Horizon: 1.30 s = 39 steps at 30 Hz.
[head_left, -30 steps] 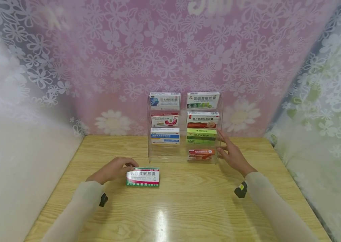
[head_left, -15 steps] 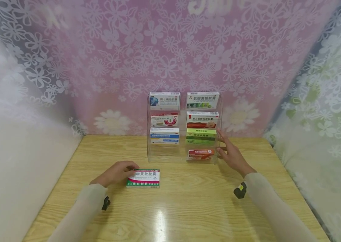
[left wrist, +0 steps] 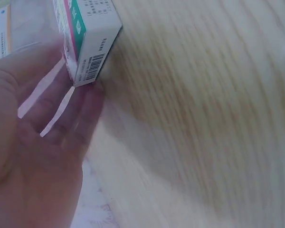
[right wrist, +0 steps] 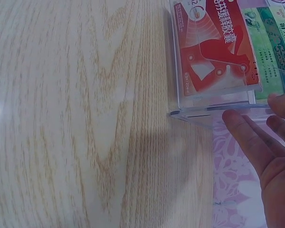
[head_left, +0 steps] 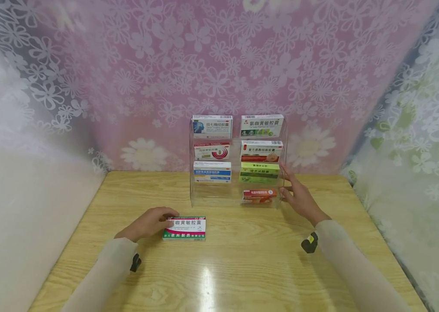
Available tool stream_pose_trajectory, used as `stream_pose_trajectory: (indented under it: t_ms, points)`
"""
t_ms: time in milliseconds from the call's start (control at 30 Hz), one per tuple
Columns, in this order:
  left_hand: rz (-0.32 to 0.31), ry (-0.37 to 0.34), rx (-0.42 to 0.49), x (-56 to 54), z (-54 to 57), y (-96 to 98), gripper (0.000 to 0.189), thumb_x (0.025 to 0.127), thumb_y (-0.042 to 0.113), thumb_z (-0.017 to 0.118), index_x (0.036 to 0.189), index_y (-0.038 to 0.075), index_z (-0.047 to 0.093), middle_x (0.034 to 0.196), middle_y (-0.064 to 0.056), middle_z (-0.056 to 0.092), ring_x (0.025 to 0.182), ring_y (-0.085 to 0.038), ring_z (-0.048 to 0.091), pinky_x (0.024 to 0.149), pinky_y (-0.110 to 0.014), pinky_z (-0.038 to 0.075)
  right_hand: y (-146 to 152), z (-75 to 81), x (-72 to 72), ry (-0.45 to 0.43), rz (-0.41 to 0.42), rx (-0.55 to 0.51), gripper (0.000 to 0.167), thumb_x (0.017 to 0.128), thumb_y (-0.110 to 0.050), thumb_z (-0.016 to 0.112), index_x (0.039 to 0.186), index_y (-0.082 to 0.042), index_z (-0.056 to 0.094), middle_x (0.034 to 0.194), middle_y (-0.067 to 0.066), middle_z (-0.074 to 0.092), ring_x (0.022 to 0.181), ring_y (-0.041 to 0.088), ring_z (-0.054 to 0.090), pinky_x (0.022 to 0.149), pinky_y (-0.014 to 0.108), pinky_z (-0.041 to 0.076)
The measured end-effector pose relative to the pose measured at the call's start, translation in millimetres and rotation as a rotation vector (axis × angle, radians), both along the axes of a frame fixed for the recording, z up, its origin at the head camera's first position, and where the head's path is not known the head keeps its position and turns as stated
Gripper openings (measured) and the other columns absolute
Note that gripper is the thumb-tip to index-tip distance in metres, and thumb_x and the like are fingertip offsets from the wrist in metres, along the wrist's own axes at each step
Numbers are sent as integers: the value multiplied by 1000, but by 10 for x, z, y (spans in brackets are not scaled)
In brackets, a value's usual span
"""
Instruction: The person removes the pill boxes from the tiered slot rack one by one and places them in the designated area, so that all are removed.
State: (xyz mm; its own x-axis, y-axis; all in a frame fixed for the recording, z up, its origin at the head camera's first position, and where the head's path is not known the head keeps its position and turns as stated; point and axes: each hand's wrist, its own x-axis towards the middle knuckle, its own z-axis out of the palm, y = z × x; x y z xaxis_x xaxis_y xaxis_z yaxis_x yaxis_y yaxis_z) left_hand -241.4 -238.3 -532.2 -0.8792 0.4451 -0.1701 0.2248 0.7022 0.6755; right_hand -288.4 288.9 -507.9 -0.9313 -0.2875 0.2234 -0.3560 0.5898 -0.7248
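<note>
Seven printed cardboard boxes (head_left: 260, 173) sit in a clear plastic tiered rack (head_left: 211, 197) on the wood-grained bench (head_left: 250, 264). The right hand (head_left: 302, 201), fingers extended, touches the rack's right side; nearer and left, the left hand (head_left: 147, 222) pinches a white, green and magenta rectangular carton (head_left: 185, 229).

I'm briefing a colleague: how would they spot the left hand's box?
On the wooden table, find the clear rack. In front, the left hand holds the medicine box: white with green and magenta bands, the only box outside the rack.
</note>
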Motion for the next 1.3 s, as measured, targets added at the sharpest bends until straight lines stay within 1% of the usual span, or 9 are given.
stream_pose_trajectory:
  t_ms: [133, 300, 433, 667, 800, 900, 1133, 1233, 1300]
  points:
    - [55, 21, -10, -2, 90, 85, 45, 108, 29, 71, 150, 14, 65, 151, -9, 66, 137, -35, 62, 116, -60, 52, -6, 4, 5, 7, 4, 1, 90, 112, -1, 57, 177, -36, 6, 169, 37, 33, 123, 62, 67, 83, 51, 69]
    - [106, 125, -6, -49, 243, 313, 41, 108, 32, 71, 145, 15, 69, 149, -6, 66, 136, -33, 60, 114, -61, 53, -9, 11, 10, 13, 6, 7, 89, 112, -2, 57, 177, -35, 5, 169, 37, 33, 123, 62, 66, 83, 53, 69]
    - [75, 223, 33, -133, 366, 544, 37, 108, 31, 71, 142, 16, 71, 144, -5, 70, 131, -29, 64, 111, -57, 55, -10, 28, 15, 6, -1, 5, 90, 112, -1, 56, 177, -35, 4, 169, 37, 33, 124, 62, 66, 83, 52, 69]
    - [34, 239, 90, -262, 564, 1019, 38, 108, 30, 71, 143, 14, 70, 148, -11, 68, 132, -32, 64, 113, -54, 55, -18, 16, 9, 1, -2, 12, 90, 112, -1, 56, 177, -36, 4, 168, 36, 34, 124, 62, 66, 83, 50, 69]
    - [5, 248, 108, -340, 593, 1269, 37, 108, 27, 72, 142, 13, 71, 147, -11, 68, 134, -34, 65, 114, -51, 55, -14, 2, 8, -6, -3, 1, 89, 112, 0, 55, 177, -36, 4, 169, 37, 34, 124, 63, 65, 83, 50, 69]
    - [-27, 255, 102, -408, 611, 1440, 36, 108, 26, 71, 142, 14, 71, 144, -8, 70, 134, -32, 65, 114, -49, 56, -9, 1, 1, -9, -8, -4, 90, 112, 1, 55, 177, -37, 4, 169, 37, 33, 124, 63, 65, 82, 50, 69]
    - [-91, 270, 29, -546, 610, 1816, 39, 109, 30, 71, 144, 15, 69, 147, -6, 69, 135, -28, 64, 114, -45, 56, -12, -5, -3, -19, -6, -5, 93, 112, 1, 55, 176, -42, 4, 169, 35, 35, 123, 61, 67, 83, 49, 69]
    - [-115, 243, 43, -569, 608, 1993, 41, 108, 28, 72, 146, 14, 67, 147, -8, 68, 136, -30, 63, 114, -46, 56, -9, -4, -2, -22, -4, -9, 93, 112, 1, 55, 176, -42, 4, 169, 34, 36, 123, 61, 67, 83, 51, 69]
    - [-122, 241, 38, -572, 590, 2109, 42, 107, 30, 73, 147, 17, 66, 150, -5, 66, 138, -28, 62, 116, -46, 55, -8, -1, 1, -16, -1, -9, 92, 112, 1, 55, 176, -40, 4, 168, 35, 37, 123, 61, 67, 84, 53, 69]
